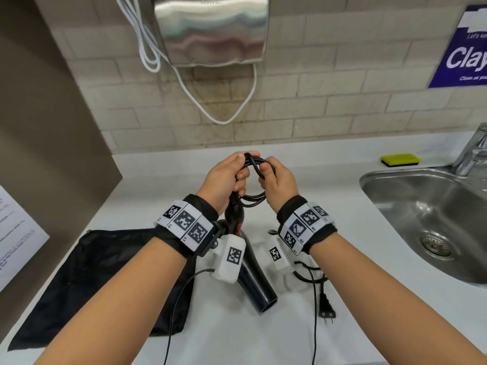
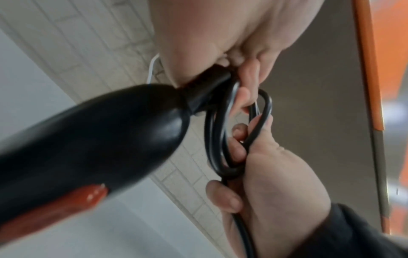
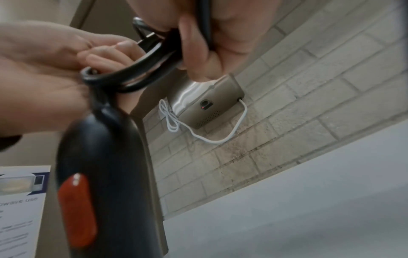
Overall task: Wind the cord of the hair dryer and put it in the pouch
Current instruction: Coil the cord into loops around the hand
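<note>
Mid-wind: left hand (image 1: 224, 177) clamping stiff, springy black rubber cord (image 1: 253, 164) coils; right hand (image 1: 276, 180) pinching loop at 3 o'clock; grip coils firmly.

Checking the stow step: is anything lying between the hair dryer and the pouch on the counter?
Nothing visible does. The hair dryer hangs from the left hand right beside the pouch, which lies flat on the counter; its opening isn't discernible.
</note>
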Motion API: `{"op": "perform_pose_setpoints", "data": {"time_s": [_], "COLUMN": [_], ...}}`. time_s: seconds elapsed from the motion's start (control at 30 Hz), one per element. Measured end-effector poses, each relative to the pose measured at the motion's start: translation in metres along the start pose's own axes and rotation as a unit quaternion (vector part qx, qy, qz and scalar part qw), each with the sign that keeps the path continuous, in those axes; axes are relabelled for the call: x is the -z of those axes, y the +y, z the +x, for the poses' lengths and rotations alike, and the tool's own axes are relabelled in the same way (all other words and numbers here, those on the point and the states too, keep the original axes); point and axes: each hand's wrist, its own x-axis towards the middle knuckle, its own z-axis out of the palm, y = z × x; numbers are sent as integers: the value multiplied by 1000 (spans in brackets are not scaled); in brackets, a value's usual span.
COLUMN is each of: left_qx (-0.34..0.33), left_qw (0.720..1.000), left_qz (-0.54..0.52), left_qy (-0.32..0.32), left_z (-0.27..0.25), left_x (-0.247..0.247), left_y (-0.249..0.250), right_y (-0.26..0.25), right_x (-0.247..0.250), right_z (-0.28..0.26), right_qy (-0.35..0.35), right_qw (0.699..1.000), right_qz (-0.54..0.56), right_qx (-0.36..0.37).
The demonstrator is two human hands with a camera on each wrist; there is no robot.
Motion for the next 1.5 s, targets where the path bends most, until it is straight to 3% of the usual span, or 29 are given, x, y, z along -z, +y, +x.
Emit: {"op": "perform_pose_setpoints", "data": {"time_s": [0.37,0.53,0.9,1.03,1.1,1.27,1.37,1.5], "left_qx": [10,60,75,92,101,119,118,113], "left_qw": [998,992,990,989,988,989,991,992], "left_qz": [-22,-95,-94,-111,-112,-89,-55,-16], "left_qy": [-57,-53,-68,-37,-25,22,43,47], "left_z": [0,3,-4,-4,-5,-6,-7,-6], "left_x": [5,9,9,8,7,3,3,3], "left_y": [-5,-2,-1,3,6,14,16,16], "right_y": [-10,-16,-10,-9,-6,-5,-5,-9], "right_x": [6,6,4,10,15,17,18,19], "right_z": [-2,0,0,-1,-3,3,7,13], "right_qy": [-14,-12,-16,-65,-112,-179,-227,-250], "right_qw": [995,996,997,996,988,934,923,941], "right_qz": [34,43,37,0,-19,168,192,111], "right_qx": [-91,-79,-70,-68,-105,-261,-245,-199]}}
